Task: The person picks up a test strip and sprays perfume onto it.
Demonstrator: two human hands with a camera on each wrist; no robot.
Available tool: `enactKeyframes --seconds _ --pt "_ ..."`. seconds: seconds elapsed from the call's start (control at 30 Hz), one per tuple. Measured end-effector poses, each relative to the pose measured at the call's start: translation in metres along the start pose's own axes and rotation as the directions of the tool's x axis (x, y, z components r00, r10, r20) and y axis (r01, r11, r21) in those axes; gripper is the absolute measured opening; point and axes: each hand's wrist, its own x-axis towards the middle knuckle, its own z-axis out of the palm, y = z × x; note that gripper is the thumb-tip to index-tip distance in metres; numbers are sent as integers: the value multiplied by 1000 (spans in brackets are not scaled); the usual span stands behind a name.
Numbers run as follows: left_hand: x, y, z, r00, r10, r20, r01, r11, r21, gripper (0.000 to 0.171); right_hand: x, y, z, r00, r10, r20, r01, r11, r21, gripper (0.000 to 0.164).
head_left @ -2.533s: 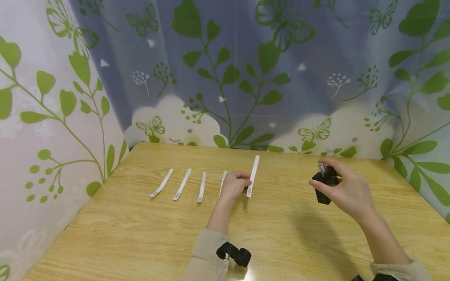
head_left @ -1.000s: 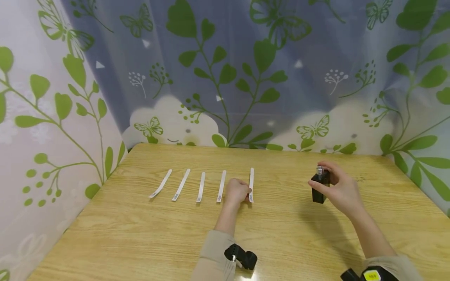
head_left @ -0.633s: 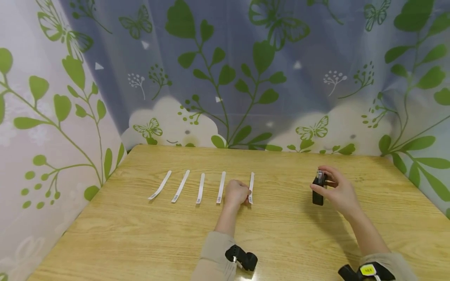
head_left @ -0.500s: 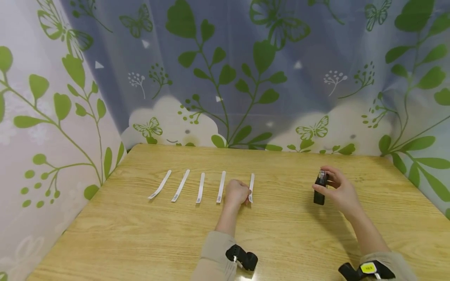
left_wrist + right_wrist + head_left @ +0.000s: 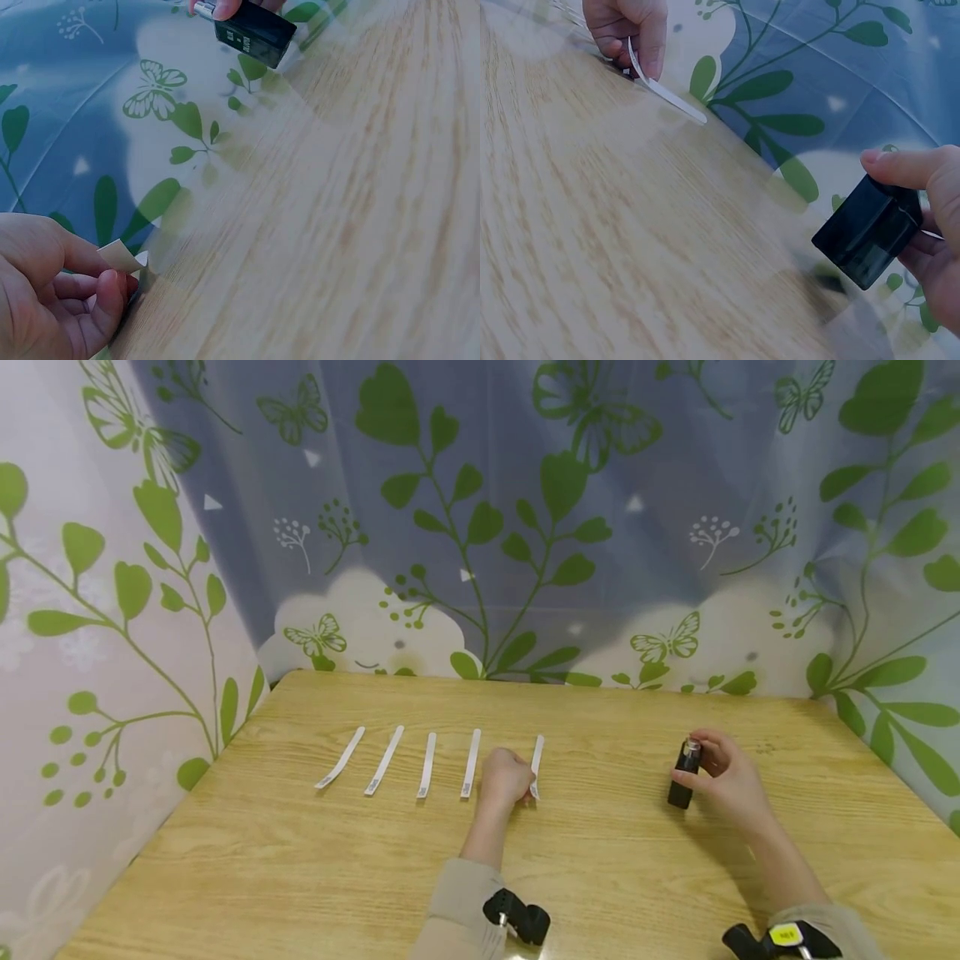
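Note:
Pinched between the fingers of my left hand (image 5: 507, 777) is the rightmost white paper test strip (image 5: 537, 767), low over the table; its printed near end bends up in the left wrist view. My right hand (image 5: 733, 781) grips a black perfume bottle (image 5: 684, 777) with a silver spray neck, its thumb on the near side. In the right wrist view the bottle (image 5: 870, 231) is tilted, just above the table. That view also shows the held strip (image 5: 673, 100) curving away from my left hand (image 5: 630, 26).
Several more white strips (image 5: 427, 767) lie in a row on the wooden table (image 5: 337, 877), left of my left hand. A patterned curtain (image 5: 480, 527) with leaves and butterflies hangs behind the table and along its left side. Each sleeve carries a black wrist camera (image 5: 517, 917).
My left hand has brought the strip down from a raised position to the right end of the row and still pinches it. My right hand has lowered the bottle towards the table.

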Motion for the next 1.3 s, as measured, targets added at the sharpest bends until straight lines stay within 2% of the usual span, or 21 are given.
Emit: enactKeyframes --seconds 0.2,0.47,0.6,0.97,1.2,1.3 --pt "0 -2 0 1000 5 5 -5 1000 1 9 -2 1 1 1000 1 1 -1 1000 -19 65" --pt "-1 -3 -4 1000 1 7 -1 1000 31 15 -1 2 3 999 -8 51 10 999 -35 68" --pt "-2 -2 -5 1000 21 -7 -21 999 42 18 -2 1 3 998 -7 55 10 998 -55 68" --pt "-3 -4 -8 1000 19 -6 -19 999 44 24 -3 0 6 999 -14 47 17 998 -64 66" --pt "-3 -2 -10 1000 20 -6 -19 994 104 10 -2 3 5 997 -3 80 7 999 -49 70" --pt "-5 5 -13 999 36 9 -37 992 118 8 -1 4 1 993 -28 115 36 997 -67 74"
